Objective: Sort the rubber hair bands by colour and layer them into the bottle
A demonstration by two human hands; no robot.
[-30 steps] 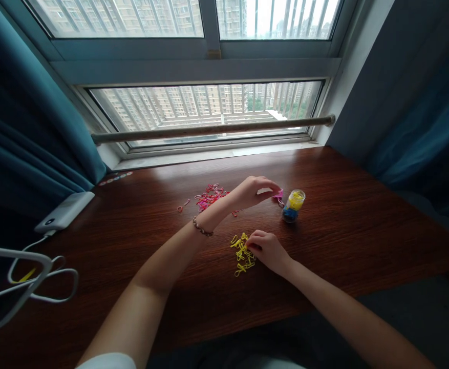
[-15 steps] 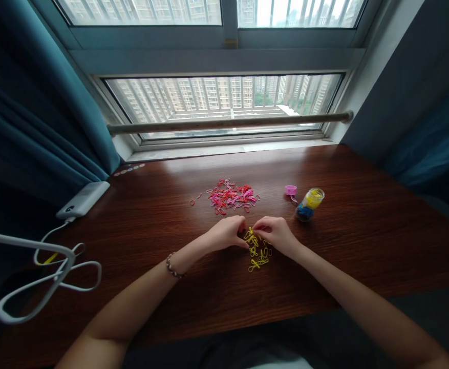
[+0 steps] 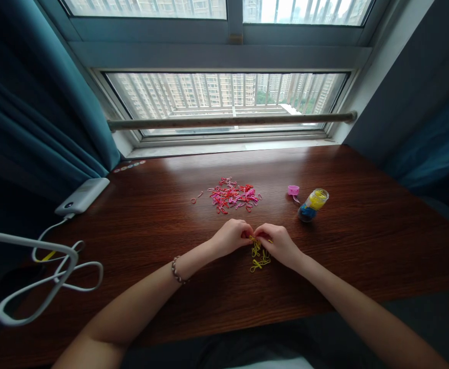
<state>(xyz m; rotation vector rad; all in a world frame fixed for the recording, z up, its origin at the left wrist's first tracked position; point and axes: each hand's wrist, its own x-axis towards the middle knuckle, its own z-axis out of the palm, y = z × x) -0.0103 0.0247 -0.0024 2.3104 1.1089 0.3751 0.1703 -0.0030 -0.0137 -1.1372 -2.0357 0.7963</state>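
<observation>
Small yellow rubber bands (image 3: 261,260), some looped together, lie in a little heap on the wooden table just below my hands. My left hand (image 3: 232,237) is closed in a pinch at the heap's upper left, with yellow band showing at its fingertips. Close beside it, my right hand (image 3: 280,245) pinches at the top of the heap, its fingertips almost meeting the left ones. Yellow bits show at its fingers too. The fingers partly hide the bands. Beyond the hands lies a larger spread of pink and red rubber bands (image 3: 235,196).
Right of the hands, a small clear jar (image 3: 313,205) holds yellow and blue pieces, with a pink lid (image 3: 293,190) near it. At left are a white power bank (image 3: 82,196) and a looped white cable (image 3: 80,288). A metal rail (image 3: 232,122) crosses the window behind the table (image 3: 163,205).
My hands have drawn together over the top of the yellow bands, and both now pinch there. The left fingers, apart from the thumb before, have closed. The view has shifted slightly.
</observation>
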